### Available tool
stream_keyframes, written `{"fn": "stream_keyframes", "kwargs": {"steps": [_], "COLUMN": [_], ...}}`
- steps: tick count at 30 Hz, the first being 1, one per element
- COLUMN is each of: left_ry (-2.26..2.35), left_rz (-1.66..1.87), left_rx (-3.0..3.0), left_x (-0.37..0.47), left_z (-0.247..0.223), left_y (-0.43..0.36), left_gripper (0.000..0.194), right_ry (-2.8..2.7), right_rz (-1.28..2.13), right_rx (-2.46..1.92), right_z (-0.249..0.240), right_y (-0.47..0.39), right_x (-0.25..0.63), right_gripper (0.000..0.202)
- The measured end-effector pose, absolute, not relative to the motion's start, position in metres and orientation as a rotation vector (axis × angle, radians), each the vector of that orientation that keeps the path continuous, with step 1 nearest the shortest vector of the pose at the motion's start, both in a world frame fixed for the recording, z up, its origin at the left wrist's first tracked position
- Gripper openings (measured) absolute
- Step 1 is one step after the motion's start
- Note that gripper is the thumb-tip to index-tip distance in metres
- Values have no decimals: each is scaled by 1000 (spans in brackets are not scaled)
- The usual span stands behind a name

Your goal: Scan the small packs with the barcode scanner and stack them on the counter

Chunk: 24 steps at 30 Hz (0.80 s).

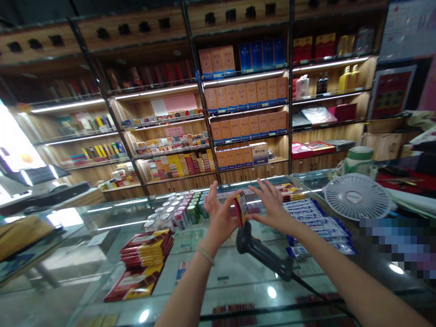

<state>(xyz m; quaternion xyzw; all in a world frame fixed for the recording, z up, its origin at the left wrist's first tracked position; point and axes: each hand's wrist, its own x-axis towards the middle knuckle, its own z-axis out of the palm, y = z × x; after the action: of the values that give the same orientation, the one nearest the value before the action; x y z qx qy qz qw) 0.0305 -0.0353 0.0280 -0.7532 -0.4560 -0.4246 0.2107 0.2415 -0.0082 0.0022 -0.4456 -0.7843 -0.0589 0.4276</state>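
My left hand (221,213) pinches a chocolate bar (240,208) in a red and yellow wrapper, tipped nearly on edge above the glass counter. Just to its right is my right hand (272,206), fingers spread, its thumb close to the bar's lower edge; whether it touches is unclear. A black handheld barcode scanner (262,254) lies below the bar, its head near the wrapper and its cable running right. Similar red and yellow bars (146,254) are stacked left of my left arm. Blue and white packets (320,227) lie in rows beyond my right forearm.
Small round tubs (166,213) and green cans (194,211) stand on the glass counter (218,281). A white fan (357,196) and a green-lidded jug (360,159) are at the right. Behind, lit shelves hold orange boxes (235,129) and cigarette-like packs (184,164).
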Motion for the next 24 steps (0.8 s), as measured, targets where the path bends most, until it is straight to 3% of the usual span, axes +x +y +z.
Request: {"fn": "stream_keyframes", "kwargs": {"steps": [10, 18, 21, 24], "left_ry": [-1252, -1259, -1226, -1232], "left_rz": [-1088, -1317, -1246, -1053], "left_rx": [-2259, -2092, -2026, -1997], "left_x": [33, 13, 10, 13], "left_z": [27, 23, 27, 34], "left_y": [-40, -18, -19, -29], "left_gripper": [74, 142, 135, 108], "right_ry": [-1976, -1890, -1880, -1897], "right_rz": [-206, -326, -396, -447], "right_rx": [-1097, -1161, -1180, -1179], "right_z": [8, 11, 13, 14], "right_y": [-15, -12, -12, -15], "right_x": [241, 249, 251, 251], "right_gripper": [63, 59, 55, 55]}}
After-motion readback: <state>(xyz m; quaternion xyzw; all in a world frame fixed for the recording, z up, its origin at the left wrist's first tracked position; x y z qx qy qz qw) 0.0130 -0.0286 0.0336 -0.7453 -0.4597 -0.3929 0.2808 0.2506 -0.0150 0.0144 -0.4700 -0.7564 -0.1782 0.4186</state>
